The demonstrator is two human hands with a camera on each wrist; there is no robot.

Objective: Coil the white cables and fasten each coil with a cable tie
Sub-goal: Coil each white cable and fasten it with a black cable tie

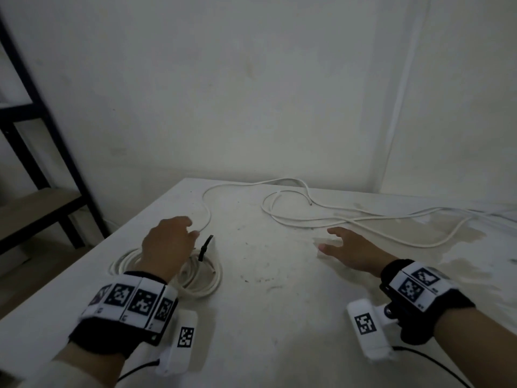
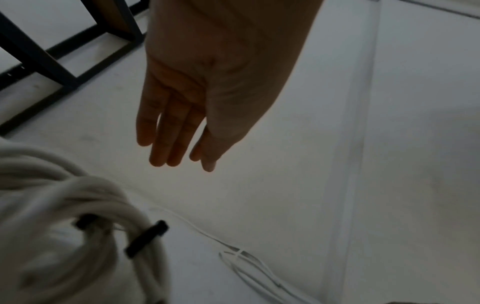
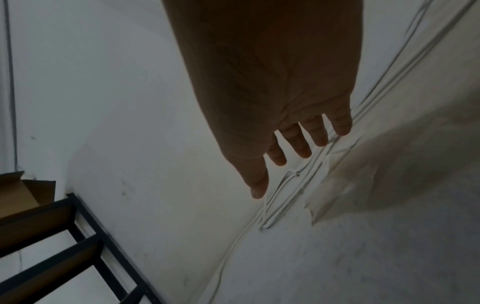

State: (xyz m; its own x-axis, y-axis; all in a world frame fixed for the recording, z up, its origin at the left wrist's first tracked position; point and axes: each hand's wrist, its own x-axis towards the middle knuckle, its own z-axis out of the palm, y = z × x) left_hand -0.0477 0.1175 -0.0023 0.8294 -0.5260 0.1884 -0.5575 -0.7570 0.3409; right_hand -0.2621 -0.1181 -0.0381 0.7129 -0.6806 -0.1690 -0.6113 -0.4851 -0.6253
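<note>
A coiled white cable (image 1: pixel 195 278) lies on the table (image 1: pixel 279 317) at the near left, bound by a black cable tie (image 1: pixel 204 247) whose tail sticks up. The same coil (image 2: pixel 52 216) and tie (image 2: pixel 145 238) show in the left wrist view. My left hand (image 1: pixel 167 242) hovers over the coil with straight fingers (image 2: pixel 166 139) and holds nothing. A loose white cable (image 1: pixel 293 208) winds across the far side of the table. My right hand (image 1: pixel 349 247) is stretched out flat just short of it, fingers (image 3: pixel 301 142) spread and empty; the loose cable (image 3: pixel 285 197) runs beneath them.
A black metal shelf frame (image 1: pixel 42 152) stands left of the table, with a cardboard box (image 3: pixel 23 195) on it. White walls meet in a corner behind the table. A stained patch (image 1: pixel 447 247) marks the table's right side.
</note>
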